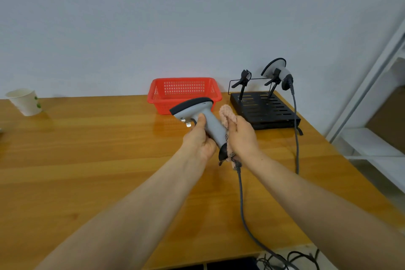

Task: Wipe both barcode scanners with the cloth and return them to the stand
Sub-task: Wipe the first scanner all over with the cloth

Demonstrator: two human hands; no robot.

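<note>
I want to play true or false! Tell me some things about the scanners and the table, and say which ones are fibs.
1. The left hand grips a grey scanner, and the right hand holds a cloth against it. True.
2. The cloth is blue. False: it is pink.
3. A red basket sits left of the black stand. True.
4. The stand holds no scanner. False: a second scanner hangs in its right holder.
5. A cup is in the basket. False: the paper cup stands at the far left of the table.

I am looking over a wooden table [87,160] that is carrying a paper cup [25,102], a red basket [184,89] and the black stand [263,108].
</note>
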